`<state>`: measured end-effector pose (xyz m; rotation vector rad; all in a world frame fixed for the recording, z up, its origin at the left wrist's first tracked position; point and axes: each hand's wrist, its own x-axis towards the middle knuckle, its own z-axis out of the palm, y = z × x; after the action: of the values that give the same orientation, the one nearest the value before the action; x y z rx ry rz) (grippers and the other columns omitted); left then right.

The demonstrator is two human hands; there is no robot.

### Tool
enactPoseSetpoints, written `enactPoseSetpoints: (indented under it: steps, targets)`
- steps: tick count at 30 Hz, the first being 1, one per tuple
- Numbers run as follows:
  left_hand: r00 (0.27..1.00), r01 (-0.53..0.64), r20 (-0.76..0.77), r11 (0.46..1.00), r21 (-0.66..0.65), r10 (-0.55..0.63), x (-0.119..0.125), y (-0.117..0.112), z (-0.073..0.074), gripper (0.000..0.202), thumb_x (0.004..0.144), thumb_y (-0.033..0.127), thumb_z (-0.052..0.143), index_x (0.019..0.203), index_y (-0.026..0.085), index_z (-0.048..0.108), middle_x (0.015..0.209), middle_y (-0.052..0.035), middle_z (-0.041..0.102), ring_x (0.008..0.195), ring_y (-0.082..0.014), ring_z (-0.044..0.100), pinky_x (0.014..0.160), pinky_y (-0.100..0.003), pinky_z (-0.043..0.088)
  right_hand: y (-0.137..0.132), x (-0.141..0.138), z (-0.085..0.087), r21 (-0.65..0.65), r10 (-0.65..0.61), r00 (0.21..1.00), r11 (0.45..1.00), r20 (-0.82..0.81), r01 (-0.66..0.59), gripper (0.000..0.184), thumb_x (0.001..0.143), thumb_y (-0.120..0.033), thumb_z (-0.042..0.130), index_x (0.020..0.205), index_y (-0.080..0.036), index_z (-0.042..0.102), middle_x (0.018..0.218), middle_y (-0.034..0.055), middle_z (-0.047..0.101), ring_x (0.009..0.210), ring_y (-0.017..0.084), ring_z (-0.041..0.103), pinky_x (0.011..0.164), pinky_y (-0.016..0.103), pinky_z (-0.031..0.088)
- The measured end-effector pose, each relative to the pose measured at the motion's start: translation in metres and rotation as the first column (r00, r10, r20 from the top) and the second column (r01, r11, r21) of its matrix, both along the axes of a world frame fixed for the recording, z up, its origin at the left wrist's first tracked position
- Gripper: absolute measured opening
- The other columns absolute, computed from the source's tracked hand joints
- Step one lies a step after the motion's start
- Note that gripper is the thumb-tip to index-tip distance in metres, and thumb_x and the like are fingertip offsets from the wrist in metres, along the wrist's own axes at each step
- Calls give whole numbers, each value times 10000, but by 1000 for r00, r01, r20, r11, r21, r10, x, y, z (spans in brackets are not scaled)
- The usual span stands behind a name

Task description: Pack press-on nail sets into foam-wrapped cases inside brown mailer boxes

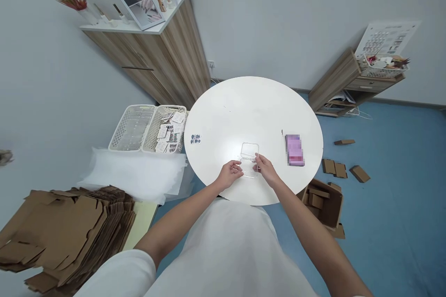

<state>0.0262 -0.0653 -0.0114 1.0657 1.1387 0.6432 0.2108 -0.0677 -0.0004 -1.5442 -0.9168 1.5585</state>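
A clear plastic box [248, 168] with its hinged lid raised is held near the front of the white round table. My left hand [230, 173] grips its left side, fingers closed on the edge. On the opposite side, my right hand [265, 168] holds it near the hinge, thumb and fingers around the wall. Nothing can be made out inside the box. To the left on the tabletop lies a small set of grey-blue nail tips [195, 138]. A purple, pixelated pack [294, 150] rests on the right, with a tiny dark item [282, 132] beside it.
Left of the table [251, 102] stand white baskets [150, 126] with clear boxes and carded packets, white plastic sheets [135, 171] and stacked flat cardboard [66, 227]. A carton [329, 209] and small brown boxes [334, 168] are on the floor at right. Cabinets [174, 51] stand behind.
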Motion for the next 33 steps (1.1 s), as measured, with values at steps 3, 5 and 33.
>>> enactPoseSetpoints:
  steps: [3, 5, 33]
  targets:
    - [999, -25, -32, 999, -24, 24, 1, 2, -5, 398, 622, 228, 683, 974, 167, 507, 787, -6, 564, 634, -81, 556, 668, -262, 440, -16, 1, -9, 48, -59, 993, 997, 103, 54, 549, 695, -438, 540, 1194, -243, 418, 985, 43, 520, 698, 122, 544, 677, 310, 465]
    - [998, -35, -55, 999, -33, 33, 2, 4, -11, 407, 624, 225, 683, 981, 168, 497, 782, -7, 568, 647, -90, 566, 671, -268, 442, -26, 3, -17, 70, -25, 985, 997, 172, 13, 542, 678, -396, 562, 1181, -244, 430, 1015, 43, 511, 718, 123, 540, 701, 324, 465]
    - [893, 60, -450, 995, 74, -20, 25, 27, -55, 427, 629, 206, 614, 1045, 164, 529, 941, -49, 518, 810, -157, 496, 760, -295, 397, 1, 6, -68, 11, 143, 894, 987, 424, -163, 261, 642, -278, 458, 889, -216, 512, 843, -1, 469, 651, 117, 468, 680, 288, 427]
